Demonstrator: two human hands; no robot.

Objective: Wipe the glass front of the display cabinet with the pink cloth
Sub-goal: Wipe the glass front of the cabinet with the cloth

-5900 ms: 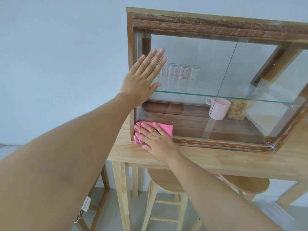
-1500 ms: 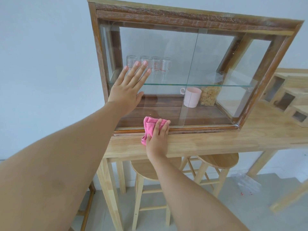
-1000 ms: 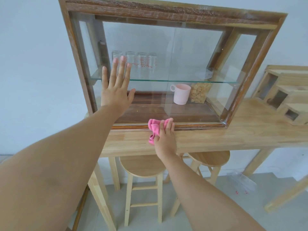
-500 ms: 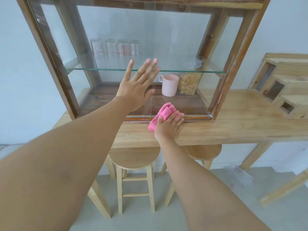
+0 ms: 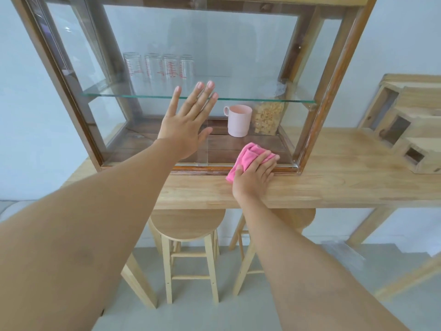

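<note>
The display cabinet [image 5: 334, 75] is the largest thing at risk: it appears to stand loose on the worktop [image 5: 334, 185], and the left hand [image 5: 185, 126], spread flat with all fingers splayed and holding nothing, presses on its glass front [image 5: 148, 130]. A hard lean there, I judge, could shove the whole case back or stress the pane. The front seems to be two panes meeting at a vertical edge between the two hands; a sideways stroke with too much force could slide one pane or catch the cloth on that edge.

The right hand [image 5: 254, 175] lies low and to the right of the left one, fingers loosely curled over the pink cloth [image 5: 248, 156], pinning it bunched against the bottom of the glass where it meets the lower wooden rail. Bunched so, the cloth covers little glass and may leave streaks. The left palm is also likely to leave fresh prints on the glass.

Behind the glass, above the left hand, four clear glasses [image 5: 158, 69] stand on a glass shelf [image 5: 262, 99]; a jolt could rattle them. A pink mug [image 5: 238, 120] and a jar of dry food [image 5: 267, 117] sit just above the right hand.

The worktop is pale wood, with a stepped wooden organiser [image 5: 405, 125] well to the right. Two wooden stools [image 5: 188, 225] stand below, on a grey floor, before a plain pale wall.
</note>
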